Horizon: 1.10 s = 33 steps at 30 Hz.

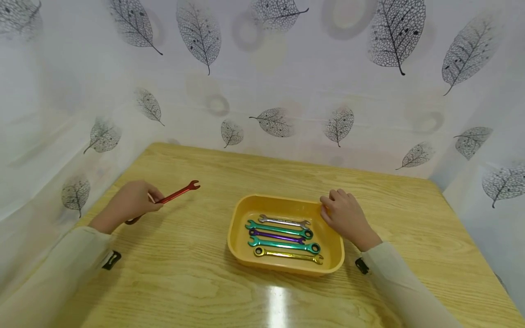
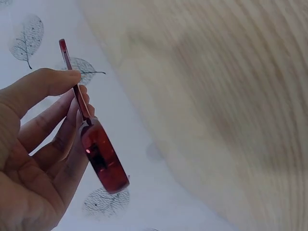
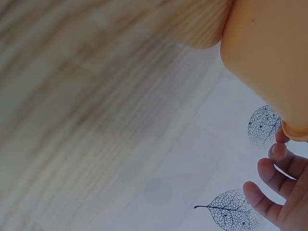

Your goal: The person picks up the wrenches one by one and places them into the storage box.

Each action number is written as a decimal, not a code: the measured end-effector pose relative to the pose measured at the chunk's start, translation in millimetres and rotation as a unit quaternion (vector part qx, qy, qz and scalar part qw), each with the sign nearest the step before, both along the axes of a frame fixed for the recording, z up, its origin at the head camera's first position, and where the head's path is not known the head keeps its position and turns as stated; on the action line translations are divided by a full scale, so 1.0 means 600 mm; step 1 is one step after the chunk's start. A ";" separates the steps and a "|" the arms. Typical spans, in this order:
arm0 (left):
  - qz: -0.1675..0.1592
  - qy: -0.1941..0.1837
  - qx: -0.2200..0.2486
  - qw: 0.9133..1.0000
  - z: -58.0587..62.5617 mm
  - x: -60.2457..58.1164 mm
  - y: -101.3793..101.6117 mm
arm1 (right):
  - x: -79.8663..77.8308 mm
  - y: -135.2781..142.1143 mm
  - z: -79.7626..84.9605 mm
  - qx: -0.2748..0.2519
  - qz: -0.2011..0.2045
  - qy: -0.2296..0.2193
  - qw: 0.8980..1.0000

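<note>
My left hand (image 1: 137,200) pinches a red combination wrench (image 1: 179,193) between thumb and fingers, above the left side of the table. Its open end points to the right and away; in the left wrist view its thick ring end (image 2: 105,156) sticks out beneath the fingers. A yellow plastic tub (image 1: 283,269) stands at the centre right. At its far right corner my right hand (image 1: 346,216) grips the rim, thumb on the inner side. Inside the tub lie a silver wrench (image 1: 283,222), two green wrenches (image 1: 283,246), a purple wrench (image 1: 276,236) and a gold wrench (image 1: 289,255), roughly parallel.
The light wood table (image 1: 184,282) reaches back to a pale curtain (image 1: 287,86) printed with leaves, which also hangs along both sides. A bright reflection shows on the tabletop in front of the tub. Black straps sit at both sleeve cuffs.
</note>
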<state>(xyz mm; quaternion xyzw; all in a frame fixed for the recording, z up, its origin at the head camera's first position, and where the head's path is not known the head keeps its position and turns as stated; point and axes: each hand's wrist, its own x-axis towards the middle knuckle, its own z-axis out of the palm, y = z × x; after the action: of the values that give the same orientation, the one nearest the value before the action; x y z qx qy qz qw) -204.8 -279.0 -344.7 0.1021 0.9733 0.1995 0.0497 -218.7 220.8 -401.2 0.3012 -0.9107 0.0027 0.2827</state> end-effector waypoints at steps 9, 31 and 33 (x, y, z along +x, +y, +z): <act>-0.027 0.001 -0.004 1.000 0.027 0.010 0.031 | 0.001 0.001 -0.001 -0.001 0.000 0.000 1.000; -0.056 0.024 0.071 0.996 0.050 0.020 0.104 | 0.001 0.000 0.002 0.001 0.001 -0.006 1.000; -0.064 0.026 0.076 0.995 0.052 0.020 0.114 | 0.001 0.000 0.002 0.000 0.001 -0.006 1.000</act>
<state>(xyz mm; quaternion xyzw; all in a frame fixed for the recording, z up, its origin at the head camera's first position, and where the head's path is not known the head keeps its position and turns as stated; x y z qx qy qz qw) -193.0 -210.5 -313.3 0.1731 0.9476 0.2669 0.0290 -218.1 221.1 -400.0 0.3022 -0.9120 0.0049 0.2774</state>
